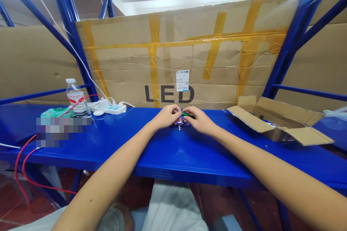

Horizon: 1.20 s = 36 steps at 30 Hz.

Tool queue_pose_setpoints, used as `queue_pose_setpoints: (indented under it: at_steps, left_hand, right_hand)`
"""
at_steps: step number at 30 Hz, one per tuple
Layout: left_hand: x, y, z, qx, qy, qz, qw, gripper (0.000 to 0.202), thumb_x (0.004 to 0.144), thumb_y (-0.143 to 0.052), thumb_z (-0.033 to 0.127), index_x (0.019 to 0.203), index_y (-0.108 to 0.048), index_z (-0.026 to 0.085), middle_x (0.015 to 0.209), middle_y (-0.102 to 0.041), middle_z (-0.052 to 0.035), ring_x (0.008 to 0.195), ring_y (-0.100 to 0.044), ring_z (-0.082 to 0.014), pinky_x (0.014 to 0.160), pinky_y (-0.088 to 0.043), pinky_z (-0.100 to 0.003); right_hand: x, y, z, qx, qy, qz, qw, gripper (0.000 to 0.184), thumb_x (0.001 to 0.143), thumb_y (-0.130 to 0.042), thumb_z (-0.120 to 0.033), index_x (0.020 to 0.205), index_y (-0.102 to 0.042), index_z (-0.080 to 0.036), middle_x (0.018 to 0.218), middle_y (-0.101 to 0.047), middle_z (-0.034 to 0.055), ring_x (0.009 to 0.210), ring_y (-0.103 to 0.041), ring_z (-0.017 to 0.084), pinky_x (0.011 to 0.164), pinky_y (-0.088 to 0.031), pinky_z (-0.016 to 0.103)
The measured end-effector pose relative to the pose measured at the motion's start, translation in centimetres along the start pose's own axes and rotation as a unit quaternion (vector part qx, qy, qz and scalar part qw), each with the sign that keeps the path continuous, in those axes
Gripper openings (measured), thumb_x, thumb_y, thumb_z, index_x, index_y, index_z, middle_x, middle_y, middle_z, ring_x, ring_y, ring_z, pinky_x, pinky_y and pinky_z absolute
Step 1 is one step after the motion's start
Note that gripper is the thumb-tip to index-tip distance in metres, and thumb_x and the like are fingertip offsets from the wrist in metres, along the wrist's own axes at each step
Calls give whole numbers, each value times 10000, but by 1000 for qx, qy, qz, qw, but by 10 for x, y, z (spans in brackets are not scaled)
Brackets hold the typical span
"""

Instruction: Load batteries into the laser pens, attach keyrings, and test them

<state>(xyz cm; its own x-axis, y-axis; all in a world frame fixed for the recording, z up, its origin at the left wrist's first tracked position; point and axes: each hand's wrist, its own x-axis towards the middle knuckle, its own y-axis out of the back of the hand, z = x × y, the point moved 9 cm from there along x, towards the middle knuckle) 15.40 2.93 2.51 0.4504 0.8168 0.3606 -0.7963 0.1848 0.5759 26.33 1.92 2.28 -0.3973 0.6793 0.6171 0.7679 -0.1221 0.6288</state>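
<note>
Both my hands meet at the far middle of the blue shelf top. My left hand is closed in a pinch, its fingertips touching a small green piece. My right hand is closed on that same green piece from the other side. Under the hands lies a small object with red, blue and metallic parts, mostly hidden by my fingers. I cannot make out what it is.
An open cardboard box sits at the right. At the left stand a water bottle, a white power strip, a green packet and red wires. A taped cardboard wall marked LED closes the back.
</note>
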Motion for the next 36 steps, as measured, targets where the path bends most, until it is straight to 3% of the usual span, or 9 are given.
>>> queue_pose_setpoints:
  at_steps: [4, 8, 14, 20, 24, 26, 31, 36]
  left_hand:
    - [1, -6, 1, -78, 8, -6, 997, 120, 875, -480, 198, 761, -494, 163, 585, -584, 32, 438, -538, -79, 430, -408, -194]
    - [0, -10, 4, -121, 17, -23, 992, 164, 888, -460, 165, 729, -500, 153, 584, -593, 21, 419, -539, -74, 418, -420, -195]
    - [0, -10, 2, -151, 30, -23, 988, 186, 905, -460, 174, 726, -503, 147, 577, -591, 20, 405, -528, -62, 415, -408, -187]
    - [0, -8, 2, -145, 9, -8, 989, 133, 903, -487, 200, 781, -504, 149, 581, -578, 32, 410, -515, -61, 420, -407, -185]
    - [0, -8, 4, -139, 4, -11, 990, 166, 912, -489, 243, 776, -505, 151, 581, -575, 30, 411, -512, -60, 425, -407, -185]
    - [1, -6, 5, -143, -3, -10, 990, 164, 904, -505, 255, 776, -508, 152, 579, -577, 31, 414, -516, -59, 428, -403, -181]
    - [0, -3, 8, -126, -1, -9, 992, 131, 864, -522, 214, 751, -521, 147, 567, -573, 29, 423, -519, -62, 445, -404, -187]
    - [-3, -4, 9, -123, -1, -19, 992, 98, 832, -510, 174, 739, -525, 146, 567, -570, 29, 431, -512, -64, 471, -410, -200]
  right_hand:
    - [-4, 12, -15, -55, 65, 70, 994, 218, 748, -528, -66, 920, -533, -199, 905, -538, 50, 871, -541, 195, 782, -451, 326]
    - [-9, 21, -31, -87, 122, 108, 983, 192, 765, -473, -30, 834, -480, -209, 851, -492, 49, 796, -502, 189, 724, -431, 312]
    - [-12, 20, -38, -104, 148, 97, 979, 103, 867, -478, -119, 826, -509, -209, 831, -504, 56, 799, -509, 198, 723, -426, 317]
    - [-11, 11, -31, -136, 92, 59, 985, 182, 957, -397, -202, 903, -571, -197, 829, -539, 66, 774, -534, 195, 735, -429, 320]
    - [-11, 5, -30, -119, 97, 52, 987, 135, 903, -466, -163, 1012, -540, -194, 943, -548, 89, 881, -545, 219, 795, -445, 347]
    - [-12, 5, -31, -106, 110, 61, 986, 207, 844, -498, -111, 1034, -503, -193, 985, -539, 99, 923, -536, 230, 811, -449, 360]
    - [-11, 16, -31, -96, 134, 100, 981, 186, 807, -446, -46, 904, -477, -202, 877, -516, 77, 809, -509, 210, 725, -436, 339]
    - [-12, 18, -34, -97, 173, 79, 977, 120, 863, -461, -91, 859, -481, -209, 835, -504, 59, 782, -506, 197, 710, -419, 327]
